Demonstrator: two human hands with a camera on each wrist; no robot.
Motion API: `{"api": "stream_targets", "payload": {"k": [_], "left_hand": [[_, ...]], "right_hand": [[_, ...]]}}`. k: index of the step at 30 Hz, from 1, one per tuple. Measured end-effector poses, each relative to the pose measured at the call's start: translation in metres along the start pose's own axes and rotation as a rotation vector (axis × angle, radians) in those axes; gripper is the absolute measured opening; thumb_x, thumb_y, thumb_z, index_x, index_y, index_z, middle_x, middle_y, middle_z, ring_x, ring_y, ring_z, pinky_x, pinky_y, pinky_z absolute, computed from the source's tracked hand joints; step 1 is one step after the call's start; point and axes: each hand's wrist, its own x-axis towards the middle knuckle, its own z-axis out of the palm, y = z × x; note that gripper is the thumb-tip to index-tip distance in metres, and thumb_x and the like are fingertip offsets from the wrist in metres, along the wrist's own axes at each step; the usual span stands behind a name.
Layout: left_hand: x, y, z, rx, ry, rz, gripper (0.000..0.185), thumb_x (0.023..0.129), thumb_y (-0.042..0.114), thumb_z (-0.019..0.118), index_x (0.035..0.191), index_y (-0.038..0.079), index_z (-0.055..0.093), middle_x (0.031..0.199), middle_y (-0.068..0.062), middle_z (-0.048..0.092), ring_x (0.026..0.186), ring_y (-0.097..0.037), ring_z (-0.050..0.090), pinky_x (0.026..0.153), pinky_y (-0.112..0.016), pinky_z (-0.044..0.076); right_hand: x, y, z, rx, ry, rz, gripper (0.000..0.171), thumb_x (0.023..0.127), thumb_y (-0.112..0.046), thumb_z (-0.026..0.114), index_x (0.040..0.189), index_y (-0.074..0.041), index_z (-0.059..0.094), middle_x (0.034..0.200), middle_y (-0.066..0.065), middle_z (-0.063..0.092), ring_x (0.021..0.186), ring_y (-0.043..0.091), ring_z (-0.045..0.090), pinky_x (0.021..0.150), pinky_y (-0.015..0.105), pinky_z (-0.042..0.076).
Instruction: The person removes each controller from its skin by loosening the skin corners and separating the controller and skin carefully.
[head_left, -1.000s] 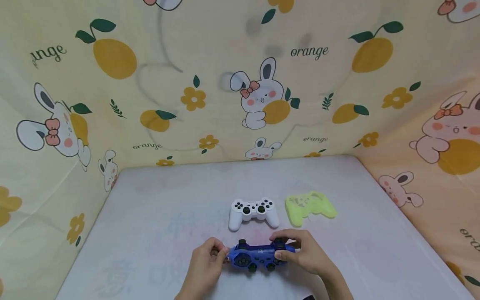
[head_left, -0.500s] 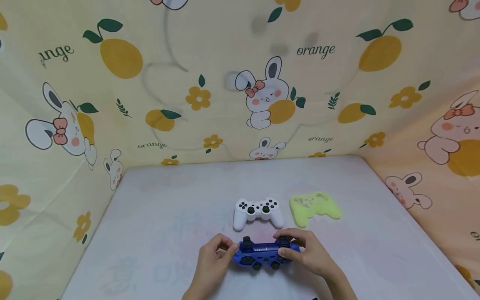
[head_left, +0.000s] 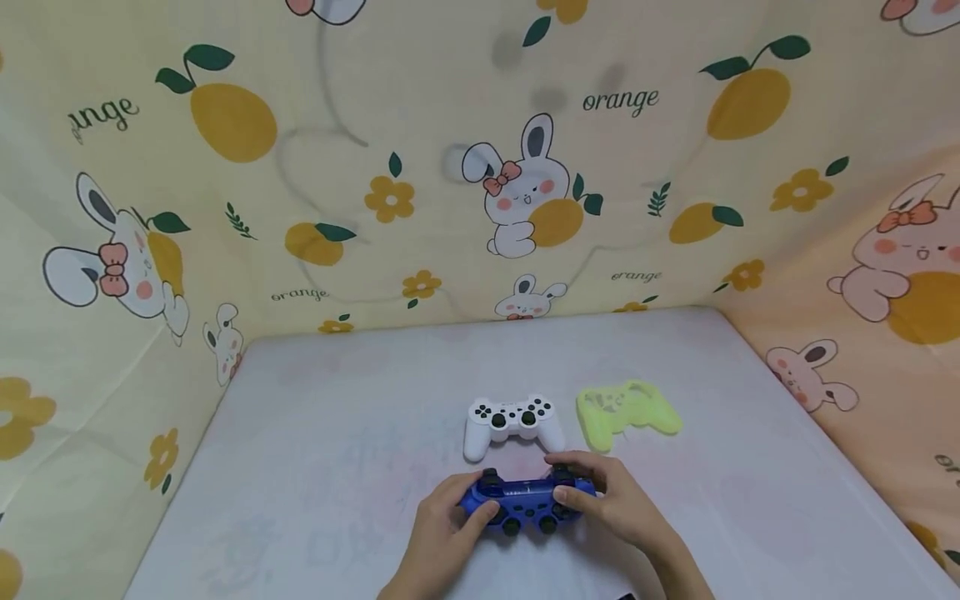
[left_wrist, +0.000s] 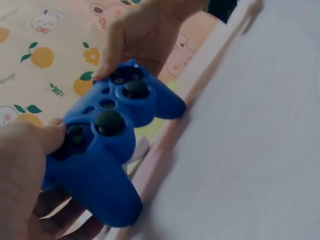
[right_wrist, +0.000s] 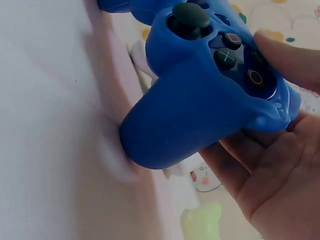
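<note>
A blue game controller [head_left: 525, 498] in a soft blue sleeve is held between both hands over the near part of the table. My left hand [head_left: 444, 533] grips its left end, the thumb beside the direction buttons and the fingers behind. On the other end my right hand [head_left: 618, 504] has its thumb at the upper edge near the round buttons, with fingers curled underneath. In the left wrist view the game controller [left_wrist: 100, 165] tilts with both black sticks facing the camera. The right wrist view shows its right grip [right_wrist: 185, 110] close over the table.
Just beyond the hands lies a white game controller [head_left: 512, 425] on the white table [head_left: 337, 400]. To its right rests a yellow-green silicone controller cover [head_left: 628, 414]. Patterned cloth [head_left: 420, 167] walls the table at the back and sides.
My left hand has moved from pinching the blue sleeve's left edge to gripping that end, its thumb now on the front. The controller's face has tipped up slightly; my right hand keeps its hold.
</note>
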Motion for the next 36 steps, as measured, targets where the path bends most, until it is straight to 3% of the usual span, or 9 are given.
{"api": "stream_targets", "payload": {"k": [5,9,12,14,16,20,26,33,36], "left_hand": [[0.000,-0.002,0.001,-0.048,0.020,-0.025,0.044,0.096,0.036,0.064,0.124,0.002,0.065,0.114,-0.004,0.065,0.097,-0.014,0.064,0.077,-0.026,0.055],[0.000,-0.003,0.001,-0.041,0.033,-0.021,0.043,0.095,0.036,0.065,0.123,0.003,0.066,0.113,-0.004,0.066,0.096,-0.013,0.064,0.077,-0.026,0.055],[-0.001,-0.005,0.001,-0.040,0.013,-0.029,0.044,0.096,0.037,0.064,0.126,0.005,0.063,0.118,-0.004,0.064,0.103,-0.016,0.062,0.085,-0.028,0.053],[-0.001,-0.005,-0.001,-0.047,-0.025,-0.038,0.046,0.097,0.039,0.061,0.131,0.008,0.060,0.124,-0.004,0.061,0.111,-0.018,0.060,0.091,-0.029,0.050],[-0.002,-0.006,-0.003,-0.052,-0.067,-0.045,0.047,0.098,0.040,0.059,0.135,0.010,0.055,0.131,-0.005,0.058,0.117,-0.021,0.056,0.095,-0.030,0.047],[0.000,-0.010,-0.005,-0.067,-0.103,-0.040,0.047,0.100,0.036,0.056,0.139,0.010,0.051,0.134,-0.008,0.055,0.118,-0.023,0.056,0.093,-0.029,0.048],[0.011,-0.012,-0.008,-0.116,-0.075,-0.074,0.043,0.101,0.036,0.055,0.135,0.009,0.053,0.128,-0.010,0.060,0.111,-0.019,0.062,0.088,-0.029,0.051],[0.017,-0.013,-0.010,-0.138,-0.201,-0.152,0.062,0.094,0.033,0.069,0.143,0.006,0.043,0.120,-0.013,0.064,0.098,-0.017,0.067,0.081,-0.028,0.054],[0.019,-0.011,-0.010,-0.118,-0.203,-0.147,0.063,0.091,0.030,0.073,0.142,0.006,0.046,0.114,-0.008,0.063,0.091,-0.015,0.066,0.076,-0.028,0.055]], "right_hand": [[0.000,-0.005,0.001,0.027,0.041,0.083,0.045,0.093,-0.022,0.069,0.131,0.001,0.059,0.116,0.007,0.069,0.105,0.017,0.063,0.090,0.025,0.047],[-0.005,-0.008,0.003,-0.072,0.188,0.012,0.040,0.086,-0.025,0.078,0.120,-0.006,0.069,0.109,0.000,0.071,0.097,0.014,0.065,0.082,0.028,0.053],[-0.009,-0.008,0.000,-0.122,0.260,-0.044,0.035,0.079,-0.023,0.084,0.109,-0.009,0.072,0.102,-0.001,0.072,0.087,0.015,0.067,0.072,0.030,0.056],[-0.012,-0.005,-0.004,-0.145,0.221,-0.068,0.039,0.076,-0.022,0.087,0.108,-0.008,0.071,0.103,0.001,0.071,0.085,0.016,0.067,0.071,0.030,0.056],[-0.014,0.000,-0.007,-0.163,0.127,-0.070,0.048,0.073,-0.023,0.088,0.113,-0.008,0.066,0.108,0.003,0.069,0.088,0.016,0.066,0.073,0.031,0.056],[-0.012,0.010,-0.007,-0.150,-0.021,-0.068,0.066,0.071,-0.024,0.089,0.125,-0.004,0.055,0.114,0.010,0.066,0.090,0.016,0.067,0.077,0.032,0.056],[-0.002,0.012,-0.004,-0.133,-0.005,-0.073,0.063,0.079,-0.020,0.084,0.130,-0.001,0.053,0.107,0.011,0.067,0.080,0.017,0.068,0.071,0.033,0.057],[0.001,0.012,-0.010,-0.058,-0.048,0.120,0.064,0.083,-0.018,0.080,0.131,0.007,0.047,0.105,0.014,0.068,0.091,0.023,0.066,0.074,0.029,0.054],[-0.004,0.014,-0.012,-0.071,-0.039,0.142,0.064,0.082,-0.020,0.082,0.130,0.005,0.049,0.103,0.012,0.065,0.086,0.024,0.064,0.068,0.031,0.055]]}}
